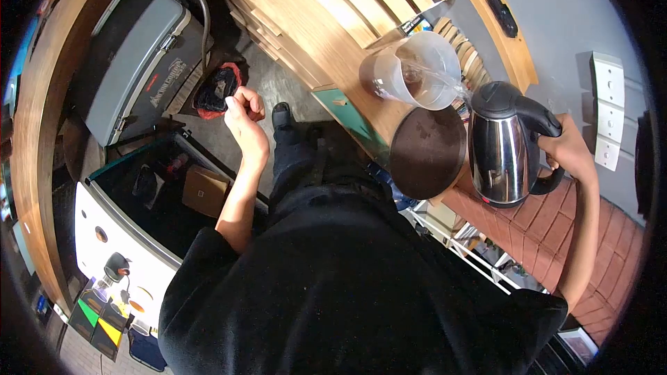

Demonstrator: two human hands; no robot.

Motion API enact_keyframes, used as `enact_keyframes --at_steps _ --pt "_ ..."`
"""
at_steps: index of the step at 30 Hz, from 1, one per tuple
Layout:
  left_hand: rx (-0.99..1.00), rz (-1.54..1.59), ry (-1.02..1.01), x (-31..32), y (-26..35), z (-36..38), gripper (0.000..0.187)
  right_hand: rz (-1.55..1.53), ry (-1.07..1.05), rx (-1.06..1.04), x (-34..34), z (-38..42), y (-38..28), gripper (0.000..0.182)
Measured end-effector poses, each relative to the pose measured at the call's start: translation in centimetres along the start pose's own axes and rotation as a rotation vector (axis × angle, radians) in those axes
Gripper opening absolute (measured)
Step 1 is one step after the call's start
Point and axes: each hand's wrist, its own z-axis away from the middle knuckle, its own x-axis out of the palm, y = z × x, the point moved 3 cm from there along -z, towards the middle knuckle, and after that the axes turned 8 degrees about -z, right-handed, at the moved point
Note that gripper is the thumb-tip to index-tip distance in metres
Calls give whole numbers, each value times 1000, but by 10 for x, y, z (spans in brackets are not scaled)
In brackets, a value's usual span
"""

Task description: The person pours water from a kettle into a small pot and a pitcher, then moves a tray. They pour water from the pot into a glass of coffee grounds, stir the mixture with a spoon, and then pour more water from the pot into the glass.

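Observation:
My right hand (571, 149) grips the black handle of a shiny steel electric kettle (499, 160) with a black lid. The kettle's spout faces a translucent plastic jug (434, 73) on the wooden worktop. A clear streak that looks like water runs from the spout into the jug's open mouth. Just below the jug is a dark brown round disc (427, 156) with wet-looking spots on it. My left hand (246, 125) hovers away to the left over the floor, its fingers curled in loosely and nothing visible in them.
A grey hard case (139, 62) stands at left, above an open dark bin (153, 180) holding a cardboard box (205, 193). A red-rimmed bag (221, 90) lies on the floor. White switches (608, 111) line the right wall, above a brick-patterned surface (556, 226).

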Motion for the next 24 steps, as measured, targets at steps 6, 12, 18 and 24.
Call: enact_keyframes --at_steps 6,12,18,24 --pt "-25 14 -20 5 -1 1 55 -11 28 2 -2 2 2 40" --pt "-5 14 -19 9 1 -1 55 -1 31 9 -5 3 0 38" --pt "11 25 -43 10 0 -3 55 22 27 10 -4 4 -5 39" --pt "11 -7 -34 10 2 -5 54 43 45 1 -1 8 -18 40"
